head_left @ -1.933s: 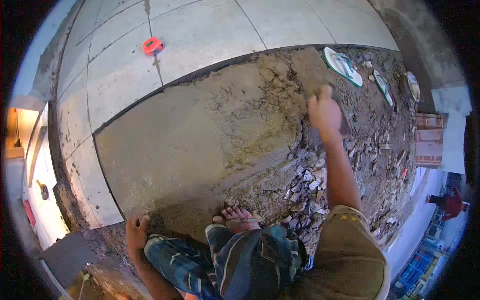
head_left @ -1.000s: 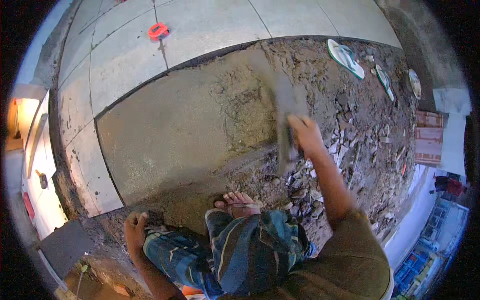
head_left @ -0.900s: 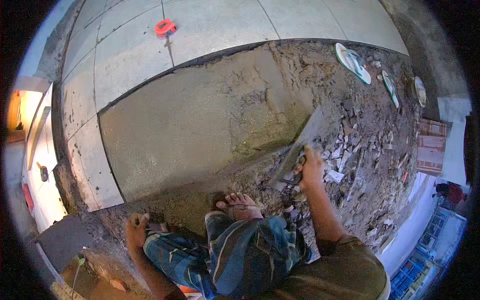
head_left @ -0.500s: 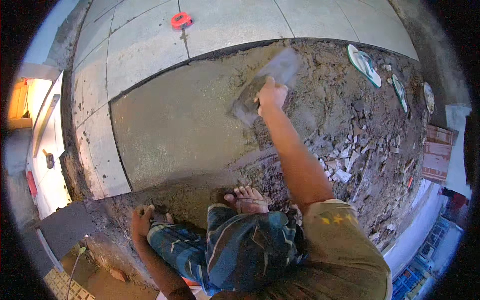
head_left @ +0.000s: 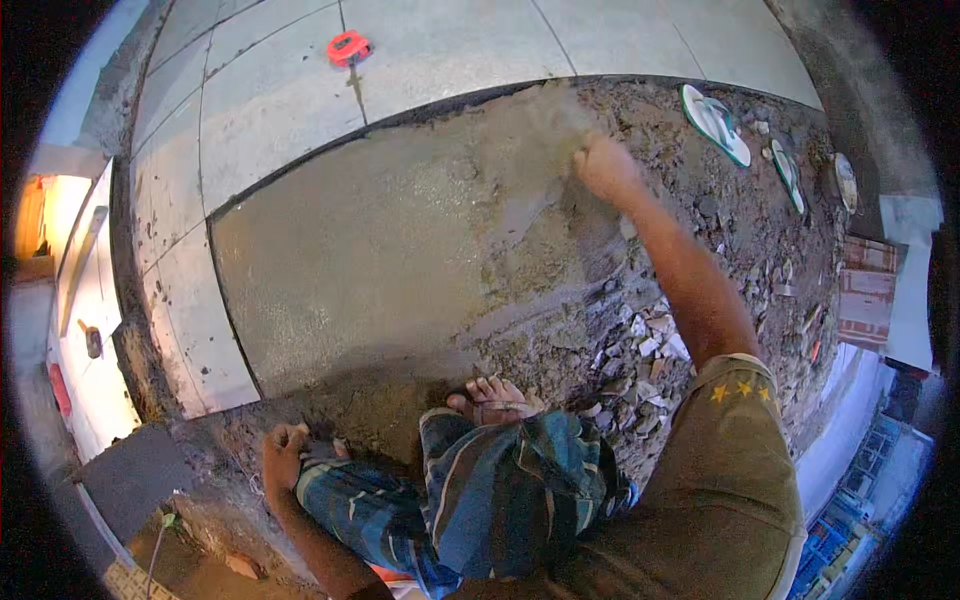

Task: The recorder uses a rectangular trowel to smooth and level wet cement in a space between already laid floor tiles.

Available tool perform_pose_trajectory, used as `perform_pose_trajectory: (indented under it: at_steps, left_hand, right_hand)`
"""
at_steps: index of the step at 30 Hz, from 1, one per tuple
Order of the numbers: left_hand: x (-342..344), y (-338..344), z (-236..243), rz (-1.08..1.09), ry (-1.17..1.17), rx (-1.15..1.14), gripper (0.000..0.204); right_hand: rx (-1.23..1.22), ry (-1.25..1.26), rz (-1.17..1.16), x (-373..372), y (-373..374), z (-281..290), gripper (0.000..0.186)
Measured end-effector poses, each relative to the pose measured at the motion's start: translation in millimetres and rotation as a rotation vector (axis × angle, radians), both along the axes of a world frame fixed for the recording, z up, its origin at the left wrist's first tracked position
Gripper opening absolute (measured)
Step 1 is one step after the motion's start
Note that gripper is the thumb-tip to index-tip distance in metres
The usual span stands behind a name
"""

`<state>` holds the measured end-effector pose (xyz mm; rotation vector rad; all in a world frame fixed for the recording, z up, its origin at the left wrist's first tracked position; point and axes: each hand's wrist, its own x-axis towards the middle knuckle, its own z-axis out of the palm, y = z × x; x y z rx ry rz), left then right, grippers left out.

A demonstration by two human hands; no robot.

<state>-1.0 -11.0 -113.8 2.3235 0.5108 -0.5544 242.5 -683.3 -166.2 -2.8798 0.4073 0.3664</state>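
My right hand (head_left: 607,168) reaches far forward, closed on the handle of a flat rectangular plastering trowel (head_left: 600,238). The trowel's blade is smeared by motion and mostly blends into the grey mortar. Beneath and left of it lies a bed of wet mortar (head_left: 350,240), smooth on the left and rougher toward the hand. Down at the lower left, my left hand (head_left: 284,452) rests by my knee, its fingers curled in with nothing seen in them.
Large grey tiles (head_left: 440,50) border the mortar at the far side and left. On them sits a red tape measure (head_left: 349,48). Flip-flops (head_left: 715,125) lie on rough soil at the far right. Broken tile pieces (head_left: 655,335) are heaped right of my bare foot (head_left: 492,400).
My right hand has swept to the right with the trowel, off the smooth mortar toward the rough edge. My left hand stays by the knee. The view has shifted slightly.
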Motion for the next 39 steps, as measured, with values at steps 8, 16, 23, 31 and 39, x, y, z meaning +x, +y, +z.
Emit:
perform_pose_trajectory:
  at_steps: [8,16,23,31,39]
  left_hand:
    - [19.4,-17.6,29.3,-0.047,0.120,0.037,0.032]
    - [-36.5,48.9,-15.0,0.055,0.049,0.206,0.037]
    - [-23.9,24.4,-6.7,0.235,0.163,-0.158,0.039]
    - [23.6,-49.1,33.3,-0.222,-0.202,0.149,0.045]
    - [-11.7,3.9,-1.1,-0.086,-0.076,-0.009,0.044]
  right_hand:
    - [0.125,-0.108,0.020,-21.5,-27.8,-4.1,0.041]
    - [0.582,-0.083,-0.376,5.1,0.5,24.7,0.042]
    - [0.699,-0.066,-0.297,5.6,86.5,4.5,0.045]
    - [0.302,-0.411,-0.035,-77.6,60.1,-4.5,0.042]
    - [-0.125,-0.232,-0.629,-211.9,-110.3,-16.7,0.043]
